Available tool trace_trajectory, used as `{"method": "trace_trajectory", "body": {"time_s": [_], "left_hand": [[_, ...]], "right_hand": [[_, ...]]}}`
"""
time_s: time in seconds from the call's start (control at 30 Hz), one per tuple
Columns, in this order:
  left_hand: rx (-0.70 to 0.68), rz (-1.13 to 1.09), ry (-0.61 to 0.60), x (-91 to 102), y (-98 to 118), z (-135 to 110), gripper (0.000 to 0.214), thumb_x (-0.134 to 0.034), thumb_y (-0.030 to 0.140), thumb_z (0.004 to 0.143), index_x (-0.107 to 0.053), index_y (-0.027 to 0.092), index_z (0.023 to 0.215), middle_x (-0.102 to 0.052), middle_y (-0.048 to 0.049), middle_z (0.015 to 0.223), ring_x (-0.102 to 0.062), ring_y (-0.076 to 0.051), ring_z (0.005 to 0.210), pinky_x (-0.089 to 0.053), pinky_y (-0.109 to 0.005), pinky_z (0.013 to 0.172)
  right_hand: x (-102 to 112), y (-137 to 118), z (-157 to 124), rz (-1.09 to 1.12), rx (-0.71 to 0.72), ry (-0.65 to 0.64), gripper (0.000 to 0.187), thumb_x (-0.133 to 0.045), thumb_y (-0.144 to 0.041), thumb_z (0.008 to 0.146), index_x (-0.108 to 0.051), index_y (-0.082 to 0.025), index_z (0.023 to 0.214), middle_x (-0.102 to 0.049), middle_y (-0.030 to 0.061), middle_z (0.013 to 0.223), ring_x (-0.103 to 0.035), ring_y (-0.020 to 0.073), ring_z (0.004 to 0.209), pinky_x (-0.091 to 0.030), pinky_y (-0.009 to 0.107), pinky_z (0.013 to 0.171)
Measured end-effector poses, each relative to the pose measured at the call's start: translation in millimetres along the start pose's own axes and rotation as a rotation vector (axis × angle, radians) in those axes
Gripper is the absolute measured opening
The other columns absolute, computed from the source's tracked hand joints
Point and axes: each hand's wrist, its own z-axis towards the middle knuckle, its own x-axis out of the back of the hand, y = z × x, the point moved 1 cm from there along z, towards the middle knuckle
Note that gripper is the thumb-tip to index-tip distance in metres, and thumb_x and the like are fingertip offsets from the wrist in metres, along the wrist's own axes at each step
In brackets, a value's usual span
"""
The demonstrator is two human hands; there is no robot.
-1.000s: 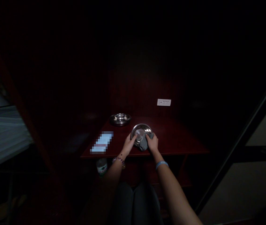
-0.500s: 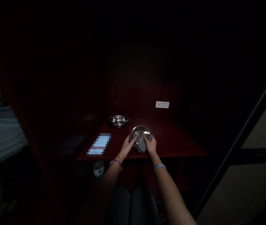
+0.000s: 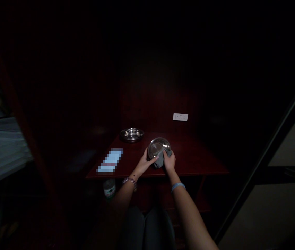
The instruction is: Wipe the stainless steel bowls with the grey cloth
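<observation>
Clamping left hand on rim of steel bowl at seven o'clock, at bench front; clenching right hand around grey cloth, pressing against bowl at five o'clock.

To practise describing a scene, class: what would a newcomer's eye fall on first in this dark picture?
The shiny steel bowl, tilted up at the middle of the dark red table, stands out most: the left hand grips its rim and the right hand presses a grey cloth against it. A second bowl gleams at the table's far left, and a white socket plate shows on the wall behind.
</observation>
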Motion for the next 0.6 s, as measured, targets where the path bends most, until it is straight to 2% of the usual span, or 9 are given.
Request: {"method": "trace_trajectory", "body": {"time_s": [0.13, 0.2, 0.3, 0.4, 0.5, 0.6], "left_hand": [[0.005, 0.013, 0.049, 0.4, 0.2, 0.0, 0.065, -0.067, 0.043, 0.073, -0.045, 0.02, 0.131, -0.057, -0.009, 0.13, -0.053, -0.022, 0.119, -0.037, -0.036, 0.106], [0.026, 0.001, 0.067, 3.0, 1.6, 0.6, 0.061, -0.062, 0.046, 0.077, -0.046, 0.021, 0.131, -0.059, -0.0083, 0.124, -0.056, -0.021, 0.113, -0.042, -0.033, 0.099], [0.121, -0.025, 0.106, 10.2, 1.1, 2.8, 0.058, -0.05, 0.052, 0.083, -0.045, 0.021, 0.132, -0.065, -0.0071, 0.106, -0.061, -0.016, 0.088, -0.047, -0.025, 0.073], [0.167, -0.057, 0.155, 17.3, -2.8, 6.1, 0.054, -0.035, 0.054, 0.087, -0.055, 0.016, 0.119, -0.062, -0.0055, 0.085, -0.053, -0.011, 0.067, -0.038, -0.02, 0.054], [0.134, -0.037, 0.12, 19.5, -7.1, 7.9, 0.044, -0.039, 0.045, 0.086, -0.058, 0.016, 0.113, -0.057, -0.003, 0.077, -0.047, -0.011, 0.064, -0.033, -0.019, 0.052], [0.076, 0.008, 0.117, 18.8, -9.4, 7.1, 0.044, -0.044, 0.036, 0.083, -0.049, 0.018, 0.123, -0.055, -0.0009, 0.079, -0.045, -0.011, 0.065, -0.035, -0.021, 0.056]], "right_hand": [[-0.4, 0.3, 0.8, -0.015, 0.003, -0.012, 0.027, -0.06, -0.044, 0.077, -0.062, -0.019, 0.087, -0.072, 0.008, 0.089, -0.067, 0.0202, 0.081, -0.048, 0.026, 0.073], [0.0, 0.8, 1.2, -0.022, 0.005, 0.004, 0.029, -0.059, -0.045, 0.078, -0.062, -0.019, 0.089, -0.072, 0.0087, 0.091, -0.067, 0.0207, 0.083, -0.048, 0.027, 0.074], [2.3, 1.2, 1.4, -0.031, -0.003, 0.102, 0.033, -0.054, -0.048, 0.081, -0.061, -0.017, 0.094, -0.071, 0.0113, 0.096, -0.067, 0.0219, 0.087, -0.048, 0.028, 0.076], [4.3, 1.6, 1.3, -0.023, -0.033, 0.198, 0.038, -0.049, -0.048, 0.084, -0.06, -0.016, 0.099, -0.07, 0.0139, 0.101, -0.066, 0.0224, 0.09, -0.048, 0.028, 0.076], [4.1, 3.1, 2.0, -0.012, -0.05, 0.21, 0.039, -0.048, -0.049, 0.084, -0.06, -0.015, 0.101, -0.07, 0.0145, 0.102, -0.066, 0.0227, 0.091, -0.048, 0.028, 0.076], [2.3, 6.3, 3.8, -0.009, -0.051, 0.166, 0.038, -0.051, -0.049, 0.083, -0.06, -0.016, 0.098, -0.07, 0.0142, 0.101, -0.066, 0.0231, 0.091, -0.048, 0.029, 0.079]]}}
